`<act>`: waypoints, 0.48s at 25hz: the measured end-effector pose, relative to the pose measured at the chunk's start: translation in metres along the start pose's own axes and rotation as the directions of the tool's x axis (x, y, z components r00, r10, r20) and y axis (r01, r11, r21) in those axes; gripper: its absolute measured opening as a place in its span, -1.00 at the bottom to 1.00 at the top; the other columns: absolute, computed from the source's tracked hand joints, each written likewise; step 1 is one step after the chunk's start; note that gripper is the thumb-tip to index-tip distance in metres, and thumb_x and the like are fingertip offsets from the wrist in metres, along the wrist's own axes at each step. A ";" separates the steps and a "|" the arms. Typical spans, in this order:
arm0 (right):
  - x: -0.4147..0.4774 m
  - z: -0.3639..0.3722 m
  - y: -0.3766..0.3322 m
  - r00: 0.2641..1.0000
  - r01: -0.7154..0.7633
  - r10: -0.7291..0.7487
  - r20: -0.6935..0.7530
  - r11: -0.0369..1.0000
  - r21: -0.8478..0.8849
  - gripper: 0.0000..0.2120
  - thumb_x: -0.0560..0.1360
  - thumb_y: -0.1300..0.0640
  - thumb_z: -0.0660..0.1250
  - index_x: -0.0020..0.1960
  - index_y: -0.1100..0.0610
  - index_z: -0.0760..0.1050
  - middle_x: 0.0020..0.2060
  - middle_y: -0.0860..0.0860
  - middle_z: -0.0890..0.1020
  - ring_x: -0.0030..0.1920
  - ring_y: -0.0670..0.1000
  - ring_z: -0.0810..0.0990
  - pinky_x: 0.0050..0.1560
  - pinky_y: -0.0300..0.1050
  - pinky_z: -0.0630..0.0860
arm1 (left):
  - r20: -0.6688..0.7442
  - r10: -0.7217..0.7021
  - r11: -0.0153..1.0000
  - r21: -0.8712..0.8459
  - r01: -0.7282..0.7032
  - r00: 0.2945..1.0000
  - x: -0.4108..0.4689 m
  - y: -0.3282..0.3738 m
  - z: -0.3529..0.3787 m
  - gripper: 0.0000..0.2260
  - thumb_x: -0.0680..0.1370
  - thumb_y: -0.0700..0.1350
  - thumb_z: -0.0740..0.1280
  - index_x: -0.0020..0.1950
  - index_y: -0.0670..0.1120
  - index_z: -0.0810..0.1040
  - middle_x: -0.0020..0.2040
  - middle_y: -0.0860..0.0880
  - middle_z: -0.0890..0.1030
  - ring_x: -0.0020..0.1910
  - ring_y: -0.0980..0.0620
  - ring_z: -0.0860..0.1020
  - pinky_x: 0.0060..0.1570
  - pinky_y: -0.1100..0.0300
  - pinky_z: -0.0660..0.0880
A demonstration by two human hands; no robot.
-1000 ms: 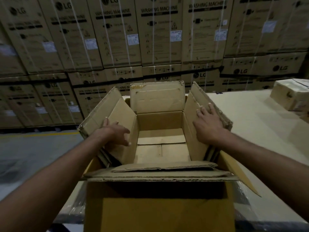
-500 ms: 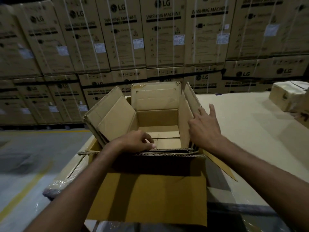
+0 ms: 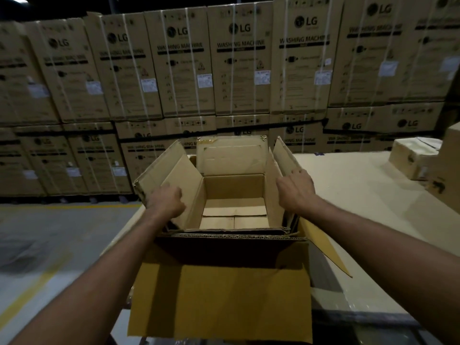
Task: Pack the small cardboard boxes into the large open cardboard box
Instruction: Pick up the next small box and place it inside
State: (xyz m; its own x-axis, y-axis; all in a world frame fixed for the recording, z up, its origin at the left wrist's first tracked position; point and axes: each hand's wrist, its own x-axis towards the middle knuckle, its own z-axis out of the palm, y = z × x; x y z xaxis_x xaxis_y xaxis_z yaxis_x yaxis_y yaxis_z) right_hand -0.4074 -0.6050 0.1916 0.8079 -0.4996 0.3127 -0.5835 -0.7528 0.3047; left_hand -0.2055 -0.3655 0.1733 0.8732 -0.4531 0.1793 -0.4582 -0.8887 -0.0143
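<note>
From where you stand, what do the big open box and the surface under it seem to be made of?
The large open box: corrugated cardboard, matte brown; fluted layers show along its near cut edge. The surface under it: pale, flat, matte, perhaps board or cardboard sheet; dim light leaves it open.

washing machine cartons (image 3: 239, 70): strapped, stacked behind | table (image 3: 361, 195): pale | floor (image 3: 49, 232): yellow line
</note>
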 end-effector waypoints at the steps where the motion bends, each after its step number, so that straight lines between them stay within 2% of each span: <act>1: 0.005 0.000 -0.002 1.000 -0.010 0.010 0.028 1.000 0.001 -0.95 0.58 0.11 0.31 -0.01 0.02 0.55 -0.18 0.01 0.51 -0.06 0.05 0.44 0.23 0.05 0.36 | -0.009 -0.042 0.998 0.047 0.042 0.999 0.008 -0.010 0.004 -0.68 0.56 0.11 0.40 0.26 0.02 0.56 0.23 -0.07 0.50 0.20 -0.08 0.49 0.19 -0.04 0.49; 3: 0.011 0.004 -0.009 0.998 -0.027 0.027 0.052 1.000 -0.004 -0.93 0.57 0.10 0.29 -0.07 -0.02 0.52 -0.25 -0.02 0.50 -0.04 0.06 0.46 0.30 0.12 0.26 | 0.010 -0.082 0.996 0.033 0.081 0.997 0.019 -0.022 0.009 -0.73 0.55 0.00 0.41 0.23 0.03 0.55 0.21 -0.09 0.48 0.19 -0.09 0.47 0.14 -0.04 0.52; 5: 0.013 0.010 -0.012 0.997 -0.059 0.059 0.051 0.998 0.012 -0.93 0.55 0.09 0.31 -0.11 -0.02 0.51 -0.31 -0.04 0.49 -0.04 0.06 0.47 0.34 0.15 0.21 | -0.011 -0.072 0.997 -0.017 0.072 0.997 0.025 -0.025 0.011 -0.78 0.54 -0.11 0.40 0.19 0.01 0.59 0.11 -0.07 0.54 0.10 -0.08 0.51 0.04 -0.02 0.59; 8: 0.016 0.013 -0.005 0.992 -0.096 0.087 0.096 0.992 0.086 -0.92 0.55 0.12 0.31 -0.12 0.00 0.47 -0.27 -0.03 0.54 -0.01 0.06 0.51 0.33 0.13 0.21 | -0.041 -0.093 0.987 -0.133 0.087 0.995 0.032 -0.028 0.010 -0.84 0.55 -0.20 0.38 0.10 -0.03 0.63 0.00 -0.07 0.60 0.00 -0.07 0.56 -0.08 0.02 0.60; 12: 0.015 0.013 0.002 0.990 -0.078 0.069 0.120 0.994 0.074 -0.92 0.56 0.15 0.28 -0.11 0.01 0.47 -0.29 -0.03 0.47 -0.04 0.06 0.43 0.30 0.12 0.22 | -0.026 -0.092 0.979 -0.186 0.086 0.995 0.042 -0.032 0.004 -0.91 0.54 -0.21 0.40 0.03 -0.08 0.62 -0.03 -0.09 0.61 -0.02 -0.08 0.58 0.00 0.00 0.62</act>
State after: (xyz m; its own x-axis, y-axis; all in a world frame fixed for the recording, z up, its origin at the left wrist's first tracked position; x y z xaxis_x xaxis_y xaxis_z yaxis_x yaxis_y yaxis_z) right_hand -0.3950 -0.6199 0.1852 0.7699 -0.5979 0.2231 -0.6370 -0.7411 0.2119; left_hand -0.1532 -0.3568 0.1776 0.9071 -0.3676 0.2050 -0.4047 -0.8956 0.1846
